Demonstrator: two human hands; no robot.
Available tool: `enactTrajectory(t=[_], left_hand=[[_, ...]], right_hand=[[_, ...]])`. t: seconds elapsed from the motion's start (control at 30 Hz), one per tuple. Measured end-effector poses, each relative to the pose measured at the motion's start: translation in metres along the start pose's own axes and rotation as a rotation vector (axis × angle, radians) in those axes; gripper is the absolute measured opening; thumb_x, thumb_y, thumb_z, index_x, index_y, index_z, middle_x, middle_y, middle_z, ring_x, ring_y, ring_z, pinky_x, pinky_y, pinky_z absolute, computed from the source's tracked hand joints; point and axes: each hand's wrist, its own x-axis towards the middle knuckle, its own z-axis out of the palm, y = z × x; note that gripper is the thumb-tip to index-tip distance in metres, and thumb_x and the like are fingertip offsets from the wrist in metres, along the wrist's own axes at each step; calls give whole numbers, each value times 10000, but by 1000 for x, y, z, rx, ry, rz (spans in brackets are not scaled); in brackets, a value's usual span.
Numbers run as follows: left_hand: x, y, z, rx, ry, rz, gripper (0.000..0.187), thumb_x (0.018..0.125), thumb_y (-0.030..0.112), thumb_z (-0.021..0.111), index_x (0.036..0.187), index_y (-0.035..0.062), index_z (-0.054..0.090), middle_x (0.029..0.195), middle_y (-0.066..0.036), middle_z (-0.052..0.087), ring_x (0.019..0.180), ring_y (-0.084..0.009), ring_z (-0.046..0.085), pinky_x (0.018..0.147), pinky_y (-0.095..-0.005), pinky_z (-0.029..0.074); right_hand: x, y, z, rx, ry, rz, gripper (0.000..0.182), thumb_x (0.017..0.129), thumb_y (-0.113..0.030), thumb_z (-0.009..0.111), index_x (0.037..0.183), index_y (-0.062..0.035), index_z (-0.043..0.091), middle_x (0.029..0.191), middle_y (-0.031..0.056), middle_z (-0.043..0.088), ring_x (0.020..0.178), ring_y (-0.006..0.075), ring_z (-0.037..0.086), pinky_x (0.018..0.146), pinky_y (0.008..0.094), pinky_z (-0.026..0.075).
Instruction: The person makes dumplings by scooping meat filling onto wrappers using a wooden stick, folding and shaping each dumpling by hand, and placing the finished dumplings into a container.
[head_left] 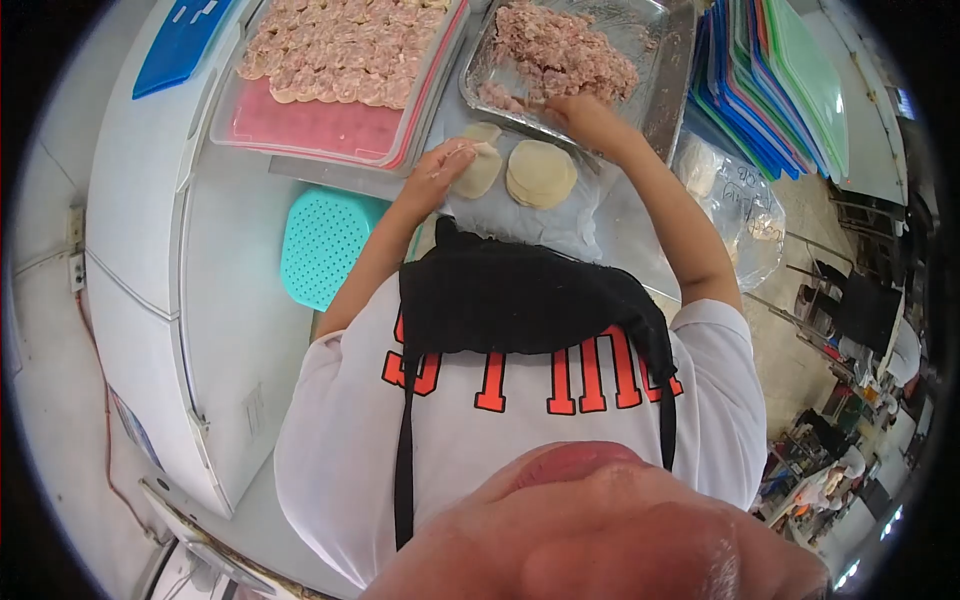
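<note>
My left hand pinches a round, pale dough wrapper by its edge, just left of a short stack of similar wrappers. My right hand reaches over the near side of a metal tray of pinkish minced meat. Its fingers are closed beside a small lump of meat at the tray's near left; whatever they grip is too small to make out. The wrappers lie on a whitish plastic-covered surface.
At the left, a plastic tray holds rows of meat-topped pieces. A teal perforated basket sits below it. On the right are a marked clear plastic bag and a stack of coloured plastic sheets. A white cabinet stands far left.
</note>
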Motion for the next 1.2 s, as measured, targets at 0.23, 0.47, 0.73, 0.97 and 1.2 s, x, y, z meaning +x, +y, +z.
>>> enactTrajectory(t=[0.23, 0.47, 0.73, 0.97, 1.2], left_hand=[[30, 3, 15, -137, 116, 74, 300, 932, 180, 548, 1170, 0, 580, 1098, -70, 624, 976, -135, 592, 894, -278, 448], [97, 61, 58, -917, 154, 77, 411, 959, 223, 465, 1265, -53, 454, 1227, -166, 554, 1161, -276, 532, 1005, -404, 415], [115, 77, 45, -1146, 185, 26, 625, 962, 495, 305, 1160, -72, 480, 1148, -211, 542, 1106, -340, 522, 997, -493, 399], [109, 64, 29, -947, 413, 258, 398, 984, 335, 371, 1106, -13, 520, 1077, -146, 581, 1028, -265, 570, 922, -417, 471], [101, 43, 27, -822, 495, 275, 363, 976, 306, 440, 1109, -20, 528, 1060, -113, 597, 1021, -249, 577, 917, -385, 472]], right_hand=[[-39, -5, -42, 575, -271, 179, 282, 960, -306, 514, 1067, -72, 630, 615, 18, 521, 497, 99, 444, 460, 257, 354], [-69, -46, -74, 1089, 30, 279, 272, 965, -333, 517, 1019, -91, 629, 610, -55, 432, 488, 25, 346, 428, 195, 242], [-74, -1, -60, 167, 337, -24, 317, 927, -264, 530, 1152, -55, 612, 942, 204, 654, 894, 387, 617, 795, 421, 485], [-34, 4, -43, -239, 23, 193, 336, 891, -311, 500, 884, -20, 668, 884, 234, 643, 850, 394, 627, 773, 477, 487], [-42, 13, -26, 347, 17, 27, 325, 907, -301, 497, 882, -36, 682, 806, 218, 647, 764, 366, 642, 714, 450, 496]])
